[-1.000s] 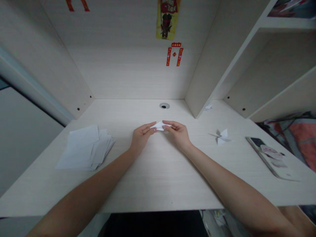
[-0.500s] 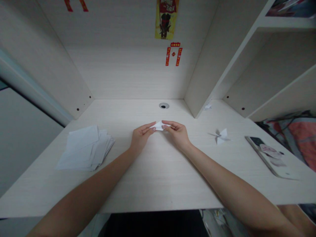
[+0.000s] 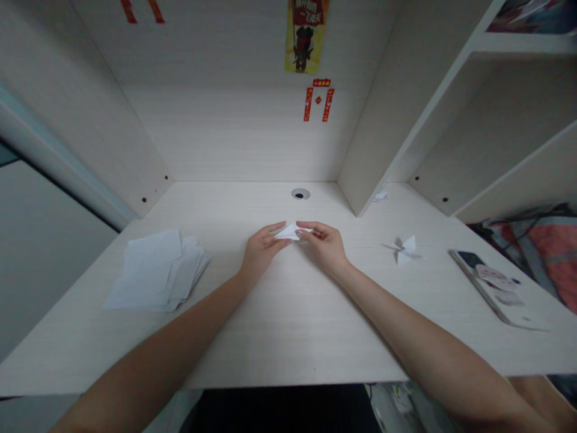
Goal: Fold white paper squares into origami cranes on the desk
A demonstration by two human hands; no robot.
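Observation:
A small white folded paper [image 3: 286, 231], pointed at the top, is held just above or on the desk in front of me; which of the two I cannot tell. My left hand [image 3: 261, 248] has its thumb along the paper's lower edge and its fingers behind the left end. On the other side, my right hand [image 3: 325, 242] pinches the right end between thumb and index finger. A folded paper crane [image 3: 406, 250] stands on the desk to the right of my right hand. To the left lies a loose stack of white paper sheets [image 3: 151, 270].
A phone [image 3: 500, 291] lies at the right of the white desk [image 3: 288, 337]. Behind it is red and grey fabric [image 3: 541, 252]. An upright divider [image 3: 365, 138] meets the desk at the back, near a round cable hole [image 3: 300, 193] and another small white paper piece [image 3: 381, 196].
My left thumb has slid right along the paper's lower edge, and more of the paper's left side shows. The right hand keeps nearly the same grip.

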